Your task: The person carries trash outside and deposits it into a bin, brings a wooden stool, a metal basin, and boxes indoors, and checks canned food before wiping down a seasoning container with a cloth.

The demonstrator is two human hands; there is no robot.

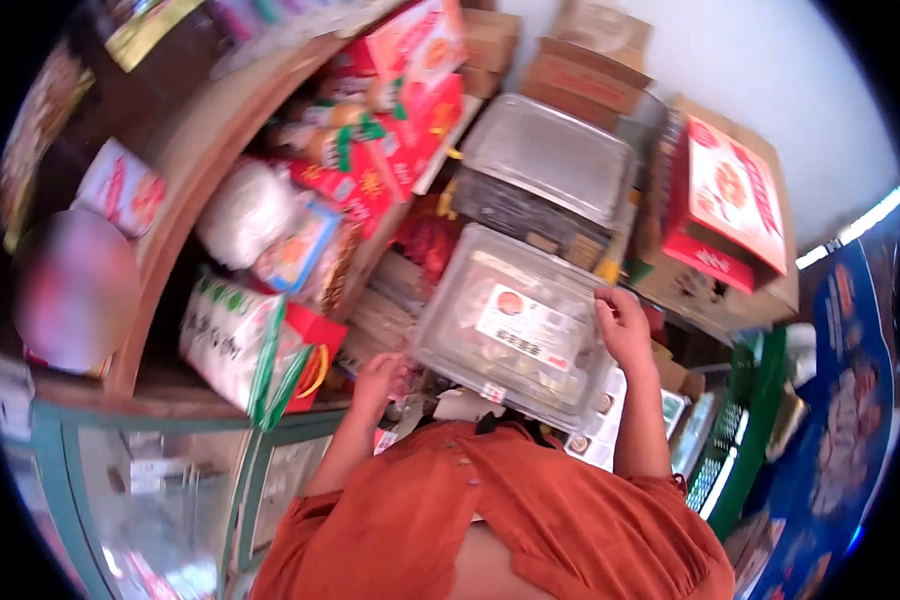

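A clear plastic box point(515, 275) with a white label point(525, 328) lies between a person's two hands, just in front of a rust-orange shirt point(490, 510). The right hand point(625, 325) is at the box's right edge, fingers bent toward the rim — whether they grip it I cannot tell. The left hand point(378, 383) is just beside the box's near left corner, its fingers partly curled; whether it touches or pinches anything is unclear.

Beyond the box stands a dark bin point(530, 215) with a clear lid point(550, 155). To the box's far right, a red-and-white carton point(735, 195) rests on a cardboard box; to its near right is a green crate point(760, 430). Left of the box — past the left hand — a white-and-green bag point(230, 330) sits on a wooden shelf point(160, 395).
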